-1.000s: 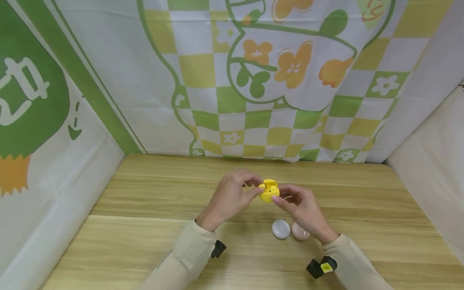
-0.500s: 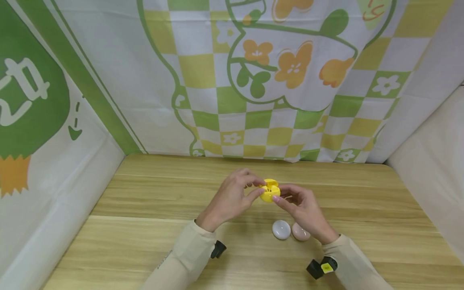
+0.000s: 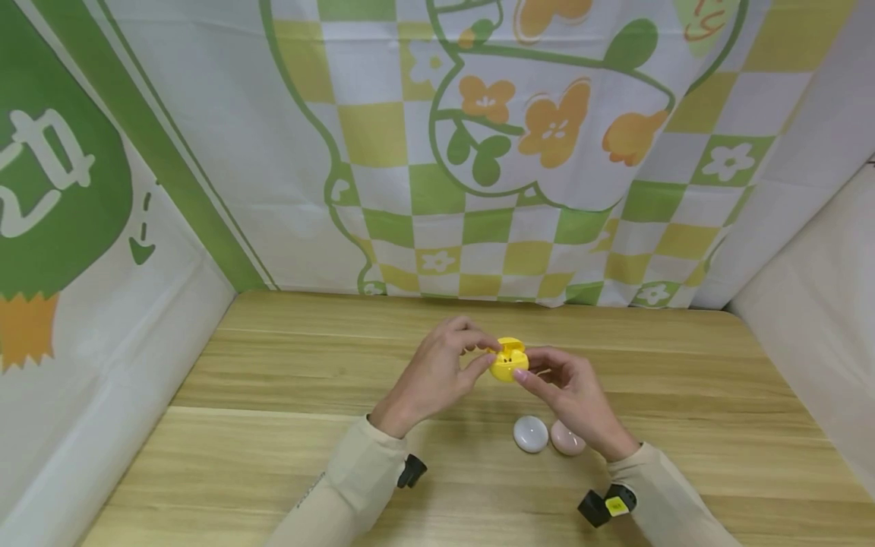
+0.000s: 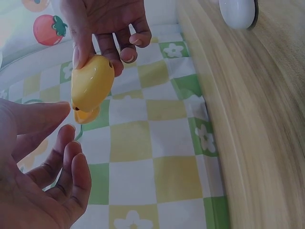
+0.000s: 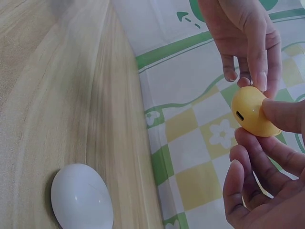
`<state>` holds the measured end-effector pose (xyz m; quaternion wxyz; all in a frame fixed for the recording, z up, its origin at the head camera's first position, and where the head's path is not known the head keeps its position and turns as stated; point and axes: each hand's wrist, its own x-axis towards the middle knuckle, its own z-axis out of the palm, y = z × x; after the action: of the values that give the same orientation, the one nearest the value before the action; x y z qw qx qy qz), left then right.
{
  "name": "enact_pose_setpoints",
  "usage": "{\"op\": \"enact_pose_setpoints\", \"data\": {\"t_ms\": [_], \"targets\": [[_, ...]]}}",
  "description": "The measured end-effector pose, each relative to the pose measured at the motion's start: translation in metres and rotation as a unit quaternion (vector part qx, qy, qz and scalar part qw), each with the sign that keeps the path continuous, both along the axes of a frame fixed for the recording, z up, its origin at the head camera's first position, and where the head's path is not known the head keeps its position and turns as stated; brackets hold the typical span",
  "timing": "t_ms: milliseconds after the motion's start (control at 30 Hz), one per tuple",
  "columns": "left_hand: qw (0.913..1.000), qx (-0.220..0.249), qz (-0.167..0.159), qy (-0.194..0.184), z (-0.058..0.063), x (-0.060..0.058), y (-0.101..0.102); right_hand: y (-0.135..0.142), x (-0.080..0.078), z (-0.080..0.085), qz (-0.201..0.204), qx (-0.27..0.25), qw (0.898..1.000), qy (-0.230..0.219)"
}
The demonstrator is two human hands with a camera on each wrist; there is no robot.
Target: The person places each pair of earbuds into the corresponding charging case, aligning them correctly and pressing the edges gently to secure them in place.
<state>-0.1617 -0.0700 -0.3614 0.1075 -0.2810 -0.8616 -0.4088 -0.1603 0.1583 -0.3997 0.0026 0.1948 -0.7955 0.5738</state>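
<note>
A glossy yellow earbud case [image 3: 510, 369] is held above the table with its lid [image 3: 511, 343] raised. Two small dark spots show inside it. My right hand [image 3: 569, 384] grips its right side between thumb and fingers, and its port faces the right wrist view. My left hand [image 3: 443, 372] has thumb and index fingertips pinched at the case's left end, a yellow sliver showing between them. I cannot tell whether that sliver is an earbud. In the left wrist view the case [image 4: 93, 81] hangs by my right thumb; the left fingertips [image 4: 64, 107] are right at its end.
On the wooden table [image 3: 307, 456] lie a white glossy round piece [image 3: 530, 434] and a pink one [image 3: 566, 438], the latter partly behind my right wrist. A patterned cloth [image 3: 437, 228] hangs along the table's back edge. Black cameras [image 3: 412, 471] sit at both wrists.
The yellow case and both hands stay nearly in place. My left fingertips shift slightly right at the case's left end, and the dark spots inside it change in look.
</note>
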Motion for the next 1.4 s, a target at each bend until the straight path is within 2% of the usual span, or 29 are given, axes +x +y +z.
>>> {"op": "enact_pose_setpoints", "data": {"t_ms": [333, 433, 567, 800, 933, 1267, 1400], "targets": [[0.9980, 0.057, 0.013, -0.022, 0.002, -0.005, -0.005, 0.000, 0.001, 0.000, -0.004, 0.000, 1.000, -0.001], [0.9959, 0.073, 0.021, -0.049, 0.001, -0.009, -0.006, -0.001, 0.001, 0.001, -0.003, -0.002, 1.000, -0.001], [0.9914, 0.076, 0.023, -0.104, -0.002, -0.013, -0.007, -0.002, 0.003, 0.003, 0.003, -0.007, 1.000, -0.002], [0.9810, 0.055, -0.022, -0.185, -0.003, -0.016, -0.010, -0.004, 0.004, 0.004, 0.019, -0.011, 1.000, -0.004], [0.9746, 0.042, -0.043, -0.216, -0.005, -0.017, -0.010, -0.005, 0.005, 0.004, 0.026, -0.012, 1.000, -0.005], [0.9752, 0.043, -0.037, -0.214, -0.005, -0.014, -0.008, -0.006, 0.005, 0.004, 0.027, -0.019, 0.999, -0.006], [0.9790, 0.044, -0.040, -0.195, -0.004, -0.011, -0.006, -0.006, 0.005, 0.003, 0.022, -0.018, 1.000, -0.006]]}}
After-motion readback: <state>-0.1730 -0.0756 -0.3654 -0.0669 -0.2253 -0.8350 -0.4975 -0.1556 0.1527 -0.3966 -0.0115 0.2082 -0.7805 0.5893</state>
